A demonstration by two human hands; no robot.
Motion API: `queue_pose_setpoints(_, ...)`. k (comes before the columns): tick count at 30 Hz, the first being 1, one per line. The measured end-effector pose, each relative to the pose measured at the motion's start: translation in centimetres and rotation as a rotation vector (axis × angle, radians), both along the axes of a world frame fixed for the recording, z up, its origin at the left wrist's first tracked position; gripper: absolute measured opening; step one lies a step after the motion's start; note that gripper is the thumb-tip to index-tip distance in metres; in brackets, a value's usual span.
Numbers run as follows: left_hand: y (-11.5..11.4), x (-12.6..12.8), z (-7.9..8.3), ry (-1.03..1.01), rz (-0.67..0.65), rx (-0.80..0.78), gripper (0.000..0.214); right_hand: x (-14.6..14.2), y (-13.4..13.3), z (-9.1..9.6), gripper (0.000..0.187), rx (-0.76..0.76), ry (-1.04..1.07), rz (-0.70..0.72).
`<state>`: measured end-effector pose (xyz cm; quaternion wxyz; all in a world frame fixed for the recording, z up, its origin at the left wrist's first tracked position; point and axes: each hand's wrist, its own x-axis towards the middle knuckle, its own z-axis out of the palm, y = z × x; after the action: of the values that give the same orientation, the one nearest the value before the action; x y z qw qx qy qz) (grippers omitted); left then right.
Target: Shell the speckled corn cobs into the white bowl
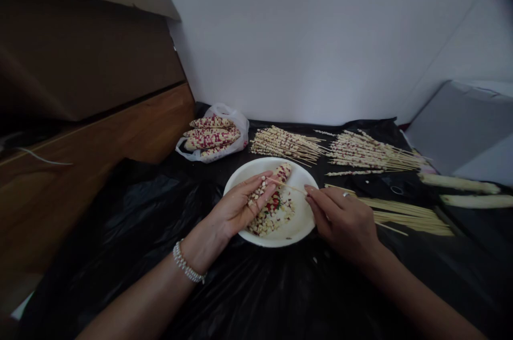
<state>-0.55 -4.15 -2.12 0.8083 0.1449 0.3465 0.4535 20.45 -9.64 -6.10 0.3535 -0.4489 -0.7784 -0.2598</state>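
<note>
Over a white bowl, my left hand is cupped, with corn kernels in its palm and its thumb and fingers at the tip of a thin wooden skewer. The skewer's other end is pinched in my right hand, at the bowl's right rim. Loose white and purple corn kernels lie in the bowl below my left fingers. A speckled corn cob leans inside the bowl's far side. Part of the bowl's red printed pattern shows between the kernels. Whether a kernel sits on the skewer tip is hard to make out.
Behind the bowl is a plastic bag of speckled corn cobs. Two piles of kernel-threaded skewers lie to its right. Bare skewers and two stripped cobs are at the right. Black plastic sheeting covers the surface.
</note>
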Motion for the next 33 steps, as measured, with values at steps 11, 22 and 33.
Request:
queue_pose_setpoints(11, 0.17, -0.28, -0.92, -0.007, 0.038, 0.05, 0.022, -0.1, -0.16, 0.09, 0.023, 0.028, -0.054, -0.029)
queue_pose_setpoints(22, -0.26, 0.0, -0.37, 0.062, 0.029, 0.066, 0.021, -0.24, -0.18, -0.09, 0.022, 0.025, -0.051, -0.04)
queue_pose_setpoints(33, 0.02, -0.03, -0.43, -0.023, 0.066, -0.019, 0.019, -0.31, -0.18, -0.18, 0.023, 0.023, -0.037, -0.041)
